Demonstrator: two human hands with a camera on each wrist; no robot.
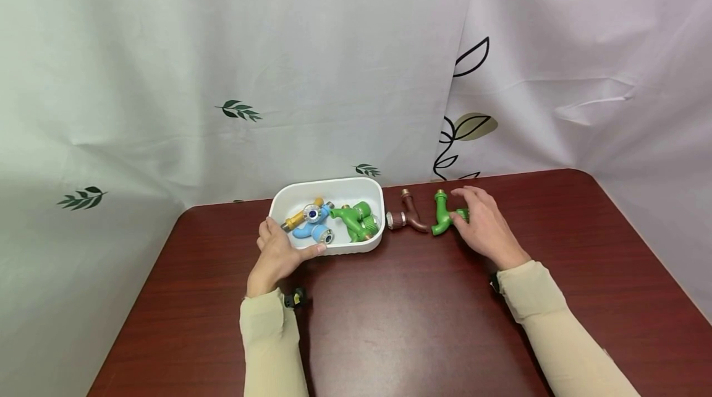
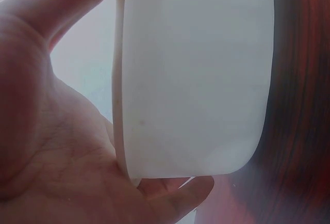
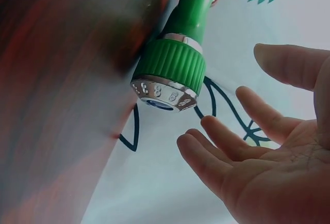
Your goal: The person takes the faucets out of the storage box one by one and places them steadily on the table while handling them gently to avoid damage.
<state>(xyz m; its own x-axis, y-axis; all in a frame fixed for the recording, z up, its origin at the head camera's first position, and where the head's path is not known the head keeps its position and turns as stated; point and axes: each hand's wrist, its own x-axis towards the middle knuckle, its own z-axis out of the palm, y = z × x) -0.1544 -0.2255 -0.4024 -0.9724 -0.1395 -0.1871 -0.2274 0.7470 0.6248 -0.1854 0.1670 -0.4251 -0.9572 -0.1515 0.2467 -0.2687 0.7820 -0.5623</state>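
Observation:
My left hand (image 1: 278,253) grips the near left corner of a white plastic tub (image 1: 354,251), thumb along the front rim and fingers round the left end. In the left wrist view the tub's smooth side wall (image 2: 198,74) fills the middle. Inside lie a yellow tap (image 1: 295,220), blue taps (image 1: 303,232) and green taps (image 1: 349,219), partly overlapping. My right hand (image 1: 485,224) is beside a green tap (image 1: 441,210) on the table, fingers spread. The right wrist view shows that tap's ribbed green knob (image 3: 170,65) with a silver cap, a gap between it and the fingertips.
A brown tap (image 1: 412,214) lies between the tub and the loose green tap. All stand near the back edge of a dark red wooden table (image 1: 400,323). A pale curtain (image 1: 334,88) with leaf prints hangs right behind and along both sides.

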